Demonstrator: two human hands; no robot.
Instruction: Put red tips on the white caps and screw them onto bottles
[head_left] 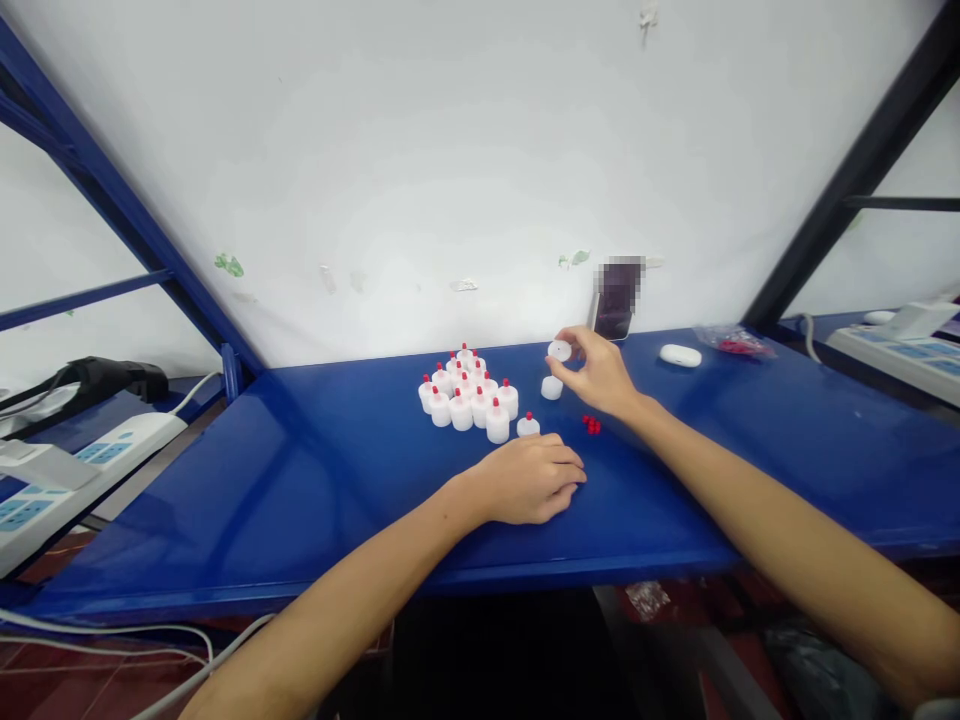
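Note:
My right hand (596,372) pinches a round white piece (559,351) like a small bottle top between thumb and fingers, tilted toward me. Just below it a white bottle body (551,388) without a red tip stands on the blue table. My left hand (534,480) rests near the front, fingers curled together; whatever may be under them is hidden. Right behind it stands a small white bottle with a red tip (528,425), partly covered by the hand. To the left, several white bottles with red tips (460,408) stand in a tight group. Loose red caps (592,425) lie below my right wrist.
A phone (615,300) leans on the wall at the back. Farther right are a white oval case (680,355) and a clear bag with red pieces (739,344). Power strips stand beyond both sides, and blue rack posts (191,310) flank the blue table (315,480).

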